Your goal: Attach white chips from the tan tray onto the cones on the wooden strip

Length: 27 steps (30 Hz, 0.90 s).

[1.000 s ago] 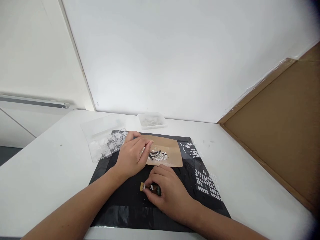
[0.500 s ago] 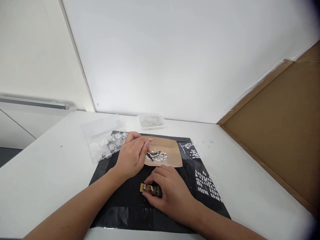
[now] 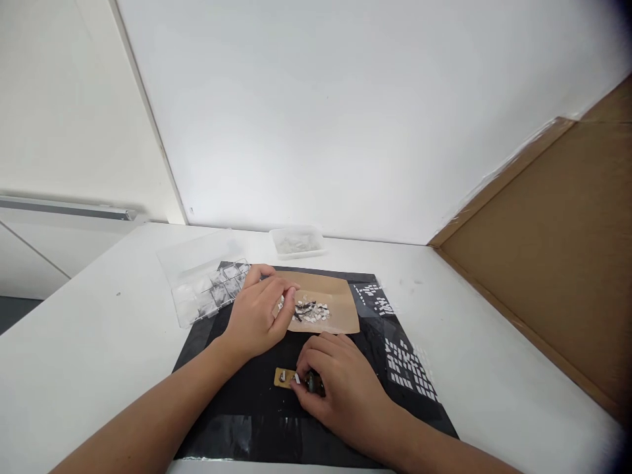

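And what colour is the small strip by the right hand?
The strip is yellowish tan at its exposed end; head view.

No text, label, brand, number or sign can be read anywhere here.

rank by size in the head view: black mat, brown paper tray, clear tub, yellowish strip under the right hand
1. Black mat
2. Brown paper tray
3. Clear tub
4. Yellowish strip, judged by its visible part; the right hand hides some

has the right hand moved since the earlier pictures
Yes: against the black mat, the right hand has shifted slightly right, farther from the left end of the yellowish strip.
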Motion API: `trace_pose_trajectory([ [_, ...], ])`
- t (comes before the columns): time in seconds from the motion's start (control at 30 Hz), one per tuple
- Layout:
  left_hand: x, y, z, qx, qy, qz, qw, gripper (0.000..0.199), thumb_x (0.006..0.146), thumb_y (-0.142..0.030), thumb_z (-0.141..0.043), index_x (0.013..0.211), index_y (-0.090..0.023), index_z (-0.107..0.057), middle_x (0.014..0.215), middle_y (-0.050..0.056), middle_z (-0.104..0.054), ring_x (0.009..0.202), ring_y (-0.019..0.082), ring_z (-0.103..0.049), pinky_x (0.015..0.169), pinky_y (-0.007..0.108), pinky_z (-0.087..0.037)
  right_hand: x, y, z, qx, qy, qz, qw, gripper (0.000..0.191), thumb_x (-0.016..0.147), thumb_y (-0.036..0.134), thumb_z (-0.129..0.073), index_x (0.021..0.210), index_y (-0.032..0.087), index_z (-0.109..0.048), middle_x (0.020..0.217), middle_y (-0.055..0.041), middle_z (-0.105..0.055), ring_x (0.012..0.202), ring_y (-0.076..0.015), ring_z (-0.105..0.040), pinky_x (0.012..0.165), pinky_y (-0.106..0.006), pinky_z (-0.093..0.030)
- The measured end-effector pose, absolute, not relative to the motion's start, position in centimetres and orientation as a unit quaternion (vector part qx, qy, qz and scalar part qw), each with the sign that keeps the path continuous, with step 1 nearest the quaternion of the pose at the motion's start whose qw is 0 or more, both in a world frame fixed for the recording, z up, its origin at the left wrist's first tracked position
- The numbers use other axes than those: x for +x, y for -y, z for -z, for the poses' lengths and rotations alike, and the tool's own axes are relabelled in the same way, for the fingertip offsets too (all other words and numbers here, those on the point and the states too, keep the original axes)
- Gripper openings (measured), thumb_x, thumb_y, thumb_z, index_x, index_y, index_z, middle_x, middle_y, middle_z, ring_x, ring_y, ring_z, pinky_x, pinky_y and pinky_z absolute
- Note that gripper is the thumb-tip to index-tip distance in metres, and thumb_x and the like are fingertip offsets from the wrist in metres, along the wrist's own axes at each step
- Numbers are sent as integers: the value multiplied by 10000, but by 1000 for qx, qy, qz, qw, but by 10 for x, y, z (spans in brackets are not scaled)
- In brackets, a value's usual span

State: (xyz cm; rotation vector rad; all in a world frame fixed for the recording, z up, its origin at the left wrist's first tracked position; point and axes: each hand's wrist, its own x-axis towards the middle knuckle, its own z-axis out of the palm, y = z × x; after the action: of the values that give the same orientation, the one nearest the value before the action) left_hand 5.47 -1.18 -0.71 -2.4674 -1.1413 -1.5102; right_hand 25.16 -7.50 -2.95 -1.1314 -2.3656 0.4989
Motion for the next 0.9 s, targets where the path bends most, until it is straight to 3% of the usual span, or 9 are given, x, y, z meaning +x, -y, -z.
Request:
trace_pose_trajectory([
  [0.33, 53, 12, 8, -797, 373, 475, 8, 141, 996, -143, -530, 987, -188, -664, 843, 49, -731, 822, 213, -576, 942, 454, -484, 248, 77, 29, -376, 880, -148, 250, 176, 765, 83, -748, 823, 215, -648, 897, 18, -727, 864, -176, -635, 807, -348, -391],
  [0.7, 55, 13, 5, -796, 362, 485, 13, 142, 997, -121, -531, 939, -196, -638, 826, 30, -724, 780, 198, -580, 934, 452, -472, 252, 77, 17, -388, 835, -208, 330, 137, 832, 124, -716, 869, 237, -647, 893, 13, -751, 867, -192, -665, 822, -350, -480],
  [0.9, 55, 16, 2, -797, 326, 502, -76, 137, 1009, -171, -563, 1058, -211, -684, 804, 28, -725, 801, 202, -578, 867, 433, -479, 262, 64, 6, -418, 792, -236, 378, 75, 904, 170, -676, 917, 242, -690, 888, -7, -731, 832, -178, -678, 769, -303, -530],
])
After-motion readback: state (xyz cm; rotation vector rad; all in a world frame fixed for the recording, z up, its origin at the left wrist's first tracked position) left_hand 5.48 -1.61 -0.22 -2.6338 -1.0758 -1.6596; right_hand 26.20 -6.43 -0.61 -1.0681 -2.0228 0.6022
